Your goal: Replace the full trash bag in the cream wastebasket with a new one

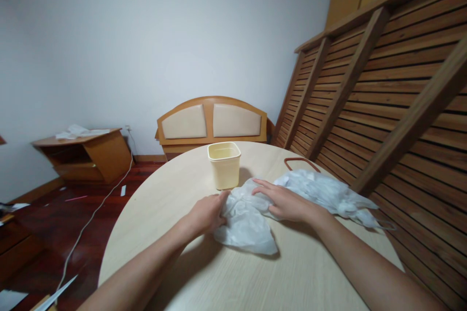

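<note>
A crumpled white, translucent plastic bag point(248, 226) lies on the round table between my hands. My left hand point(208, 214) is at the bag's left edge, its fingers curled against the plastic and partly hidden by it. From the other side, my right hand point(282, 199) reaches over the bag, with fingers apart and touching its upper right part. Just beyond the bag stands a pale yellow square plastic bin point(225, 172), upright and with its top uncovered. Another whitish plastic bag point(323, 189), bunched up, lies beyond my right wrist.
The round, light wooden table point(156, 204) fills the near area. A reddish-brown rounded frame point(301, 159) lies near its far right edge. A slatted wooden panel point(365, 87) leans along the right. A headboard point(211, 116) and a low cabinet point(87, 153) stand behind; a cable point(98, 209) crosses the floor.
</note>
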The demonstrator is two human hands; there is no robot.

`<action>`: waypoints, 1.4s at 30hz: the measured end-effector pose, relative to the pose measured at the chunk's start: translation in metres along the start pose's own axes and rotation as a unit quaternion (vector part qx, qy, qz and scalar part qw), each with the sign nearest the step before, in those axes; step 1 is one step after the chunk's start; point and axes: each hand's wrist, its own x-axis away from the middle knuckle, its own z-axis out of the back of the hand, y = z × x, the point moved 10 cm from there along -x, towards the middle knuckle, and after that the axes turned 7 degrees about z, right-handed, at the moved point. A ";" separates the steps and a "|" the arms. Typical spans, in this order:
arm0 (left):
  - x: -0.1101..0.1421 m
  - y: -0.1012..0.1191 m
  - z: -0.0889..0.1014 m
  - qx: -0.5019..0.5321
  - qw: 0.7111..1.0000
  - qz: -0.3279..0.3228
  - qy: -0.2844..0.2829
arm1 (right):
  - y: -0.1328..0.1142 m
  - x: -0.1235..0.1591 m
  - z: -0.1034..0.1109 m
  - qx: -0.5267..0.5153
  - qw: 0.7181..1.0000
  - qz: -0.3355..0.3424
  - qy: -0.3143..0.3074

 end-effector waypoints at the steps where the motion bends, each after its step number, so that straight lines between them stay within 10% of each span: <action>1: -0.001 -0.002 0.002 -0.007 1.000 0.004 0.010 | -0.002 0.001 0.000 -0.011 1.000 0.003 -0.004; 15: 0.007 -0.014 0.072 0.072 0.972 0.020 0.222 | -0.015 -0.008 0.014 0.004 0.998 0.010 0.058; 27: 0.011 -0.007 0.092 0.358 0.894 -0.152 0.223 | -0.027 -0.035 0.033 -0.021 0.994 -0.003 0.109; 33: 0.025 -0.004 0.158 0.317 0.883 -0.133 0.320 | -0.030 -0.059 0.102 -0.056 0.975 -0.007 0.214; 42: 0.040 -0.006 0.257 0.168 0.776 -0.170 0.584 | -0.008 -0.122 0.171 -0.290 0.880 0.032 0.374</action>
